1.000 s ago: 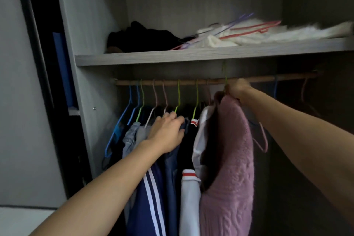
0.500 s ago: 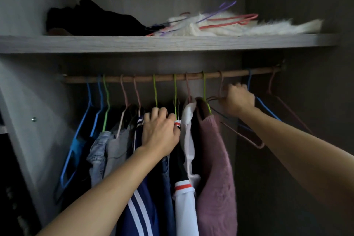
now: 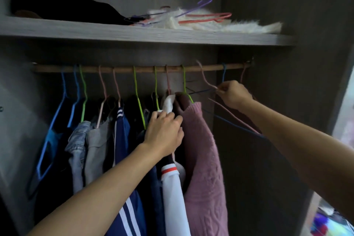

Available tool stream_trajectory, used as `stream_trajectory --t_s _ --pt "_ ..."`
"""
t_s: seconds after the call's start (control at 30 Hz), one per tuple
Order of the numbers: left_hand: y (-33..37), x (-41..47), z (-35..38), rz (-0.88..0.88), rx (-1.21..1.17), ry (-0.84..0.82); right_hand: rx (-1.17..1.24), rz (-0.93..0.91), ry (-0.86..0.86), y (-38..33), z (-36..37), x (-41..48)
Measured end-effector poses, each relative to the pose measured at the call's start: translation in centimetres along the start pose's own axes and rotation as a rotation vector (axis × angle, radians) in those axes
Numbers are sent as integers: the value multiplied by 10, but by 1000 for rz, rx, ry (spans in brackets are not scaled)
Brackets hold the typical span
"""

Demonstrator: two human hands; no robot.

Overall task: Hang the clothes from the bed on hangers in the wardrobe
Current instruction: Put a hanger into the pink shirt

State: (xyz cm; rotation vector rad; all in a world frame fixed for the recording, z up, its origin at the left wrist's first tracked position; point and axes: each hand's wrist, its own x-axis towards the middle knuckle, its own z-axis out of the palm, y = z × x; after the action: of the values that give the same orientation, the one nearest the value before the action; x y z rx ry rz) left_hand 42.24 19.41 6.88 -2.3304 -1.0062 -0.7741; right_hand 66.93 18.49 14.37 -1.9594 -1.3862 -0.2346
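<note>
A wooden rail [image 3: 208,67] runs across the wardrobe with several coloured wire hangers on it. A pink knitted sweater [image 3: 203,161] hangs on a green hanger [image 3: 186,90] near the middle. Left of it hang a white garment [image 3: 174,193], a navy striped jacket [image 3: 124,132], a grey top and a denim piece. My left hand [image 3: 164,132] grips the hanging clothes just left of the sweater. My right hand [image 3: 232,94] pinches an empty pink hanger [image 3: 206,78] whose hook sits tilted on the rail, right of the sweater.
An empty blue hanger [image 3: 223,74] and another pink one hang at the rail's right end. The shelf [image 3: 145,34] above holds dark clothing, white fluffy fabric and loose hangers. The wardrobe's right wall stands close behind my right hand.
My right hand moved right along the rail, away from the sweater, and took the empty pink hanger. My left hand shifted right to the garments beside the sweater. The camera came closer.
</note>
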Motion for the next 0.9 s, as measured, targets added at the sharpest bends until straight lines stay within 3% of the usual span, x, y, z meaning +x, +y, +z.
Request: stream_trajectory --t_s 0.27,0.4,0.9 --pt "104 -18 -9 49 -205 -44 -163 -29 78 105 -74 -118" --pt "197 -55 6 78 -356 -180 -201 7 115 179 -138 -185" --pt "535 -76 48 491 -566 -520 -260 645 211 460 -324 -412"
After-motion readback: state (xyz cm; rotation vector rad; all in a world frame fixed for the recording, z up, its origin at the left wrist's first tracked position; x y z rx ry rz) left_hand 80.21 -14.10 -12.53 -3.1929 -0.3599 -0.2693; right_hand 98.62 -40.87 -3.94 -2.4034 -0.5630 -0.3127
